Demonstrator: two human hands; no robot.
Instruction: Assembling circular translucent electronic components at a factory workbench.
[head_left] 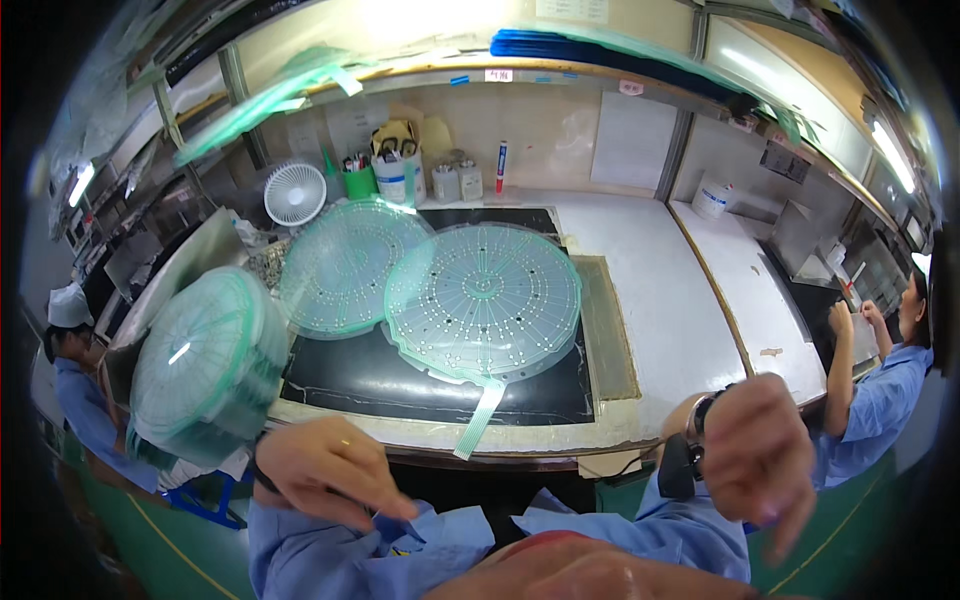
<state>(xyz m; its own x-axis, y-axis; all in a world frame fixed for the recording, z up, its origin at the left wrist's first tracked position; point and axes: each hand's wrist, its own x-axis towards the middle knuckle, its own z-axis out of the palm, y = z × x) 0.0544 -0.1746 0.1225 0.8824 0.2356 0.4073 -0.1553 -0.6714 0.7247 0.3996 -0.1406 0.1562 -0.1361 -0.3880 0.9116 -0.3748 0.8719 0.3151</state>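
Observation:
My left hand (330,468) is raised in front of my chest at the table's near edge, fingers stretched loosely toward the right. Nothing shows in it. My right hand (758,455) is up at the right, smeared by motion, its fingers partly curled and one pointing down; whether it holds anything is unclear. Between and beyond them, a round, clear green-tinted sheet with printed lines and dots (500,310) lies on the black mat (350,385), its striped tail (481,420) hanging over the front edge. A similar round sheet (345,255) overlaps at its left.
A thick stack of round green sheets (195,350) stands at the left. Behind are a small white fan (295,193), a green pen cup (359,183), bottles (470,182) and a marker (501,165). Co-workers sit at the far left (85,400) and right (885,390).

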